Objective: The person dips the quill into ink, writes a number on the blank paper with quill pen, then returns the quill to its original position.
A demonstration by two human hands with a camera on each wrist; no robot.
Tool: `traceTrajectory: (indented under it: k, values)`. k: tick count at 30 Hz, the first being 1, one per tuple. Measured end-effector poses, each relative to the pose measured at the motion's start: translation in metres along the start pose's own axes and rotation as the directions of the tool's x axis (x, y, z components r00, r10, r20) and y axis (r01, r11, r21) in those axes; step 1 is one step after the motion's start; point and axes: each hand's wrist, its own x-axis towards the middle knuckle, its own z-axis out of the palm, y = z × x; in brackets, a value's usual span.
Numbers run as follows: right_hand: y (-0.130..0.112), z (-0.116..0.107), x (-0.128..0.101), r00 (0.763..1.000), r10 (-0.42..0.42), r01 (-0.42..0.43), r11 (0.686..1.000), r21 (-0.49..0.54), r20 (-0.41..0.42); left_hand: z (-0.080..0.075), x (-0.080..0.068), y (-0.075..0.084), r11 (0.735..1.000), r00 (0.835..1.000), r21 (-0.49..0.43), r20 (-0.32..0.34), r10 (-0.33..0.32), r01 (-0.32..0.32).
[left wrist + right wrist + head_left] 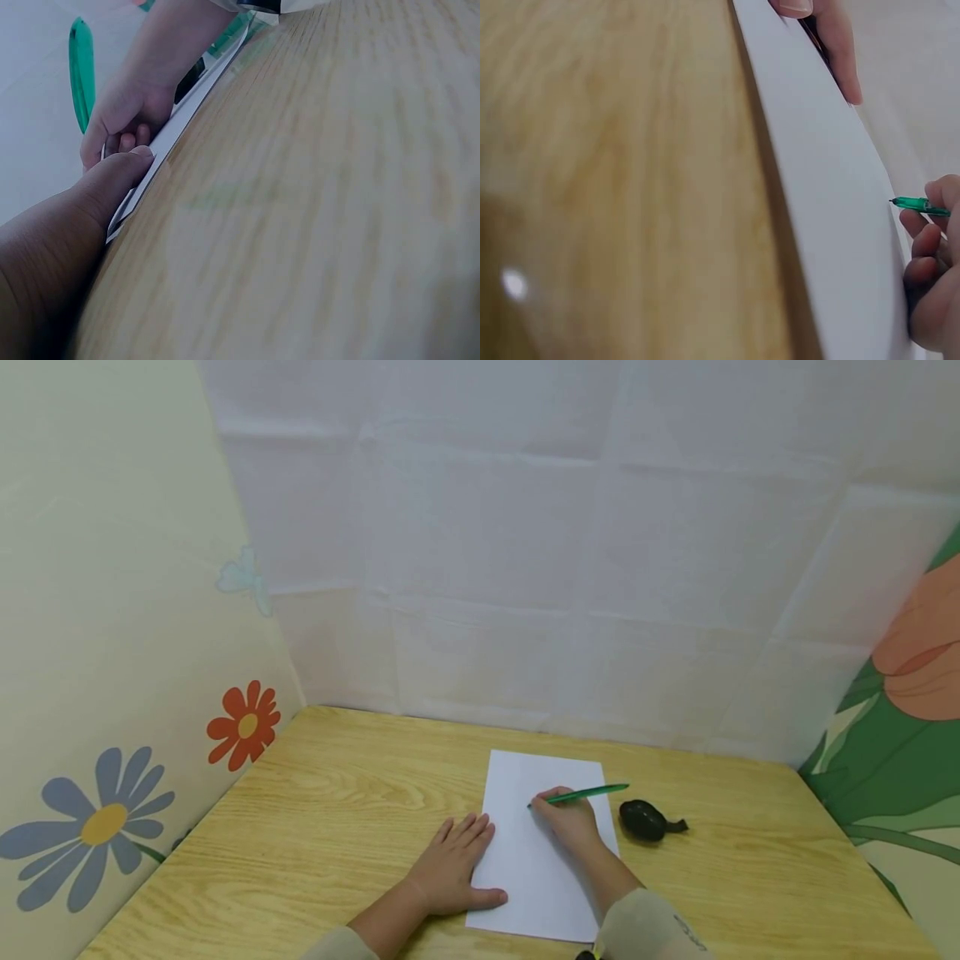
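A white sheet of paper (525, 860) lies on the wooden table (337, 810). My left hand (453, 864) rests flat on the table with straight fingers, its thumb along the sheet's left edge. My right hand (570, 818) grips a green pen (588, 793), whose tip touches the upper part of the sheet. In the right wrist view the pen (919, 205) points at the paper (832, 195) from between my curled fingers (930, 262). The left wrist view shows my left thumb (112, 180) on the paper's edge (176, 127) and the pen (81, 67) beyond.
A small black object (645, 820) lies on the table just right of the paper. Papered walls with flower pictures close in the table on the left (105, 827), back and right (900, 752).
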Motion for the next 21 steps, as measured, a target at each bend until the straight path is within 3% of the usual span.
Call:
traceTrajectory:
  k: [21]
  values:
    - [0.0031, 0.0008, -0.0037, 1.0, 0.015, -0.015, 0.999, 0.03, 0.019, 0.0002, 0.0016, 0.0019, 1.0, 1.0, -0.001, -0.011, 0.004, -0.004]
